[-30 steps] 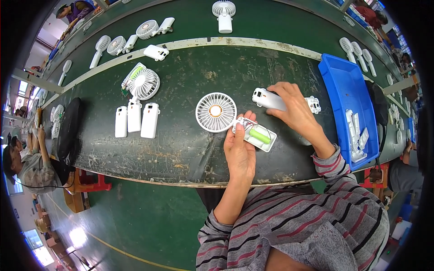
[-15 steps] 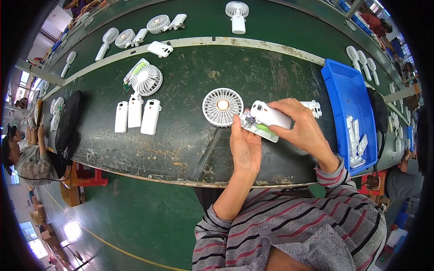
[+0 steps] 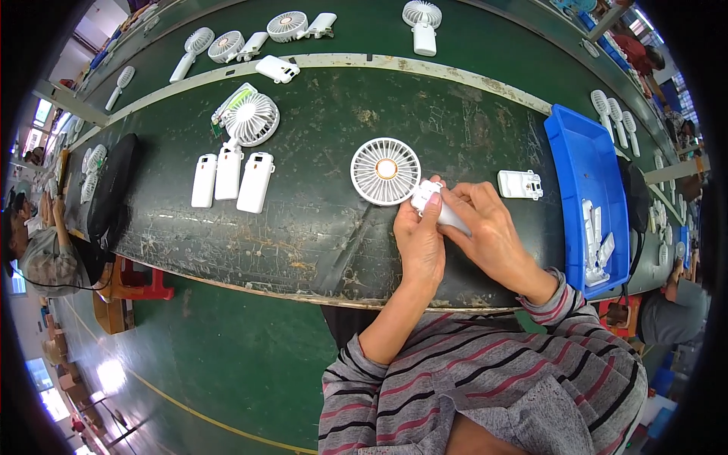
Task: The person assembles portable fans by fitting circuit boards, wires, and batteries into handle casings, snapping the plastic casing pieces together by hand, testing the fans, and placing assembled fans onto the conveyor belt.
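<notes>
A white handheld fan [image 3: 386, 171] is between my hands, its round grille to the left and its handle pointing toward me. My left hand [image 3: 422, 246] grips the handle [image 3: 452, 219] from below, with the thumb pressed on its top near the grille. My right hand [image 3: 485, 225] closes round the same handle from the right. The handle's white cover now lies over it, and the green part inside is hidden. To the right, a loose white handle shell [image 3: 519, 184] lies on the bench.
A blue bin [image 3: 557, 163] with small white parts stands on the right. Several white handle shells [image 3: 255, 183] and another fan with its handle open [image 3: 252, 119] lie on the left of the green bench [image 3: 303, 250]. More fans [image 3: 287, 27] rest beyond the pale rail.
The white cover, held above the handle before, has come down onto it. Both hands have drawn together around the handle. The view has shifted slightly.
</notes>
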Demonstrator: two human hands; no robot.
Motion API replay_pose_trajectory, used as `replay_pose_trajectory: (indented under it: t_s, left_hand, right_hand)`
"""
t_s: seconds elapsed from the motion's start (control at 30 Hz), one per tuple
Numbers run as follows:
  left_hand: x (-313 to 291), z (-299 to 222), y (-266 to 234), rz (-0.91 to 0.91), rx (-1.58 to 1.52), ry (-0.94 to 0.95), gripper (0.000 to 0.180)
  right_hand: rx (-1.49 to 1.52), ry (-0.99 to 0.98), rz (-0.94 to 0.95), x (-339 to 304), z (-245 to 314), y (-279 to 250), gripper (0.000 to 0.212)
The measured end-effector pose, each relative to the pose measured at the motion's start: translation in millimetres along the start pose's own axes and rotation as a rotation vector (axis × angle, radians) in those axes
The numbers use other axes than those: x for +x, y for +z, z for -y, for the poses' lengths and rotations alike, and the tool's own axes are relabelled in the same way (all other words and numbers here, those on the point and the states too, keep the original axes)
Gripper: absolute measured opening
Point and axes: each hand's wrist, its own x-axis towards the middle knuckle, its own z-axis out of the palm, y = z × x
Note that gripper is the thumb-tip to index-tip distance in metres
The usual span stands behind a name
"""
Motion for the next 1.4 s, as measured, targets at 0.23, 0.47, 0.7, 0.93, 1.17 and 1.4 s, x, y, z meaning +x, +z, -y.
replay_pose_trajectory:
  t_s: [0.23, 0.47, 0.7, 0.93, 1.17, 1.4]
  left_hand:
    - [-1, -5, -1, 0.071, -0.007, 0.034, 0.036]
    - [-20, -34, 1, 0.449, -0.004, -0.002, 0.051]
    - [-25, -51, 1, 0.297, 0.302, 0.021, 0.051]
    - [-26, -56, -3, 0.315, 0.372, 0.134, 0.047]
    - [-6, -63, 7, 0.46, 0.222, 0.104, 0.057]
    - [-11, -60, -11, 0.321, 0.617, 0.183, 0.042]
  right_hand:
    - [-0.013, -0.008, -0.053, 0, 0, -5, 0.047]
    - [0.943, 0.486, 0.497, -2, -8, -14, 0.025]
    - [0.924, 0.45, 0.479, 4, -2, -13, 0.019]
    - [0.782, 0.393, 0.493, 11, 4, -10, 0.025]
    - [2.335, 0.656, 0.808, 25, -16, 0, 0.041]
    - [1.52, 0.817, -0.151, 113, -103, -19, 0.026]
